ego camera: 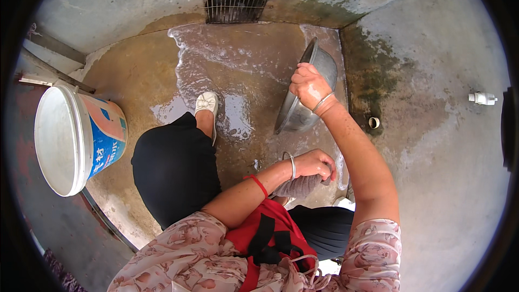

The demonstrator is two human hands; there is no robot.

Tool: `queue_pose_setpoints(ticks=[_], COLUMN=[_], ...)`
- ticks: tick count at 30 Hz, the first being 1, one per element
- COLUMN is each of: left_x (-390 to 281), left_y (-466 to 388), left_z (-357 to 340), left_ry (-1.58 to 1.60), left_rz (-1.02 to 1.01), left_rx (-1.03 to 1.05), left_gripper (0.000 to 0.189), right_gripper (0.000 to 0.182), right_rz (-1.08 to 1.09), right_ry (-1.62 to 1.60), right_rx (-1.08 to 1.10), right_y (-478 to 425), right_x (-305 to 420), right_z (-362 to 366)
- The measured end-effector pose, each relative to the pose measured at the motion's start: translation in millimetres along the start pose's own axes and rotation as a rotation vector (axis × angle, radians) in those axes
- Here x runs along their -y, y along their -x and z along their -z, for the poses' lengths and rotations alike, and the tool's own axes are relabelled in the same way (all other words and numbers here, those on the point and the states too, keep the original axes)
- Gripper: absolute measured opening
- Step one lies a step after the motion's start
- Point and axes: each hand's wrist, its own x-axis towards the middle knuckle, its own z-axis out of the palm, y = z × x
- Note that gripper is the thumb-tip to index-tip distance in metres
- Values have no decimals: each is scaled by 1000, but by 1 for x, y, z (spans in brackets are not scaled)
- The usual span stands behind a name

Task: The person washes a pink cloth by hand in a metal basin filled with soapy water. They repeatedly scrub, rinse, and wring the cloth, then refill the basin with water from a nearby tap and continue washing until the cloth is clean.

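Note:
My right hand (310,85) grips the rim of a grey metal basin (324,65), which is tipped on its side above the wet floor, its rounded underside facing the right wall. Nearer to me, my left hand (314,164) holds a bunched grey-brown cloth (298,187), which hangs below the fingers. Soapy water (202,52) spreads over the concrete floor between the basin and the far wall. The inside of the basin is mostly turned out of view.
A white plastic bucket (63,142) with a printed side stands at the left. A barred drain opening (235,7) is set low in the far wall. On the right wall are a short pipe end (374,122) and a white plastic fitting (482,98).

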Motion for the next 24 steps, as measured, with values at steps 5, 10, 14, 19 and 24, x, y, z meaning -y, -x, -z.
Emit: queue_pose_setpoints(ticks=[5,10,14,19,24], left_x=[-1,-1,0,14,56], left_y=[1,1,1,-2,-7], left_z=[-1,-1,0,8,25], left_ry=[-20,-23,-60,-123,-401], left_rz=[21,54,52,88,235], left_rx=[-4,-9,-13,23,60], left_gripper=[19,19,20,20,20], right_gripper=[8,6,4,3,15], right_rz=[-20,-53,-187,-506,-658], right_ry=[-16,-22,2,-22,-138], right_rx=[-24,-73,-115,-169,-107], right_y=[2,5,22,96,158], right_x=[2,6,7,40,121], right_z=[1,1,8,16,7])
